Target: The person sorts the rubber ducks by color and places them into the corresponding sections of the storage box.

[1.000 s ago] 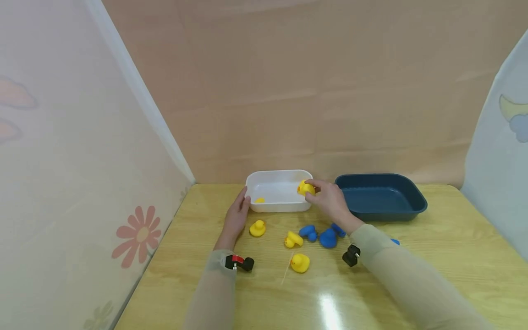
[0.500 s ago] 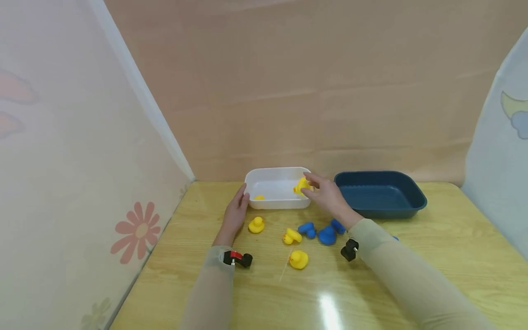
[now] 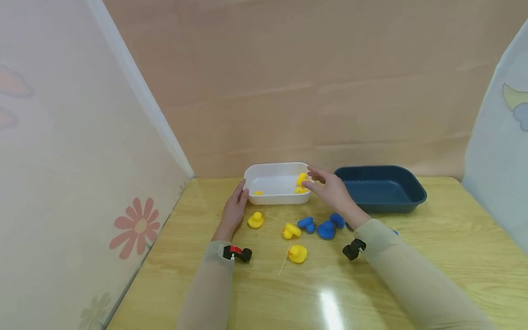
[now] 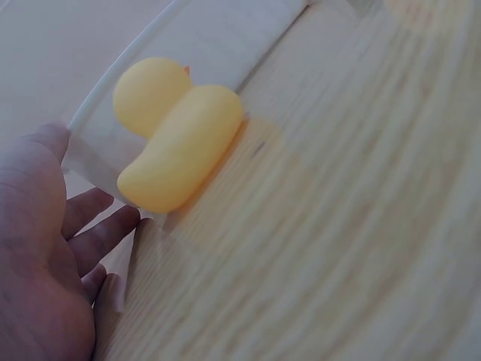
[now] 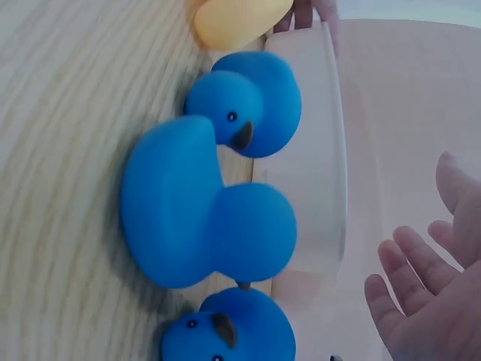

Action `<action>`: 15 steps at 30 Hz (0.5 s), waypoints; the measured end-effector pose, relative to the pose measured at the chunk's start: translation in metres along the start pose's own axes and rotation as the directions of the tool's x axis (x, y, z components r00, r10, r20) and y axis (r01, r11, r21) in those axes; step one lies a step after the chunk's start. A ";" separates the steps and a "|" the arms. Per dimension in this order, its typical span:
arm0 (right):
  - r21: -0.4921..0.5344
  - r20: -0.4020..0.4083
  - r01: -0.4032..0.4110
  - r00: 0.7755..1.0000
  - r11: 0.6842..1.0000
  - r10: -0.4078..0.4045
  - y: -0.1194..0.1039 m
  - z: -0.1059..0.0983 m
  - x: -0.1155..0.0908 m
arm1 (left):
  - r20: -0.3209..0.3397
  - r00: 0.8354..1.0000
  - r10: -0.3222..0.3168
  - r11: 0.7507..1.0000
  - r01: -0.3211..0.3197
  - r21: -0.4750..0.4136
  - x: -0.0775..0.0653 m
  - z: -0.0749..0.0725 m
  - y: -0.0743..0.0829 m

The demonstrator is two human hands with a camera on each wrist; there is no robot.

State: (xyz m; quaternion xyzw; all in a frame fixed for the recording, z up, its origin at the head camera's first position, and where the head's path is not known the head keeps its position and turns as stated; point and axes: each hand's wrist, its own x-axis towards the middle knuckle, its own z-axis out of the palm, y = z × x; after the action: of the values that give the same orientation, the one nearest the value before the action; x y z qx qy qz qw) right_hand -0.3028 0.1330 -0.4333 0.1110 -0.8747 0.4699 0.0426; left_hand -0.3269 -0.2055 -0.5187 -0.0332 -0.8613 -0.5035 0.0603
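My left hand rests against the left end of a white bin, fingers along its outside wall. In the left wrist view a yellow rubber duck sits on the table close to that hand. My right hand is over the bin's right end, thumb and fingers spread apart, holding nothing. Below its fingertips a yellow duck lies tipped inside the bin. Another yellow duck shows just above the bin's front wall at the left, mostly hidden.
A dark blue bin stands right of the white one. In front lie two more yellow ducks and several blue ducks, some partly hidden by the right arm. A thin pale stick lies nearby. A brown backdrop rises behind.
My right hand has let go of the yellow duck, which dropped into the right end of the white bin. Its fingers have spread apart. The left hand stays at the bin.
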 end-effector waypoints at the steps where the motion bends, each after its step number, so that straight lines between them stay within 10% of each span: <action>1: 0.004 0.005 0.004 1.000 1.000 -0.004 -0.001 -0.001 -0.001 | -0.001 1.000 0.005 1.000 -0.005 0.000 0.001 0.000 0.001; 15: 0.103 0.102 0.020 0.994 0.995 -0.031 -0.026 0.015 -0.011 | 0.012 1.000 0.026 1.000 -0.026 0.011 0.010 -0.010 0.018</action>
State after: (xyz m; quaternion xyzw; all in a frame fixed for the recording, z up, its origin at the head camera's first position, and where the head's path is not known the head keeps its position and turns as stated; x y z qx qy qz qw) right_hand -0.2858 0.1087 -0.4222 0.1484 -0.8492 0.5068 -0.0025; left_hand -0.3343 -0.2054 -0.4969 -0.0471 -0.8640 -0.4974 0.0620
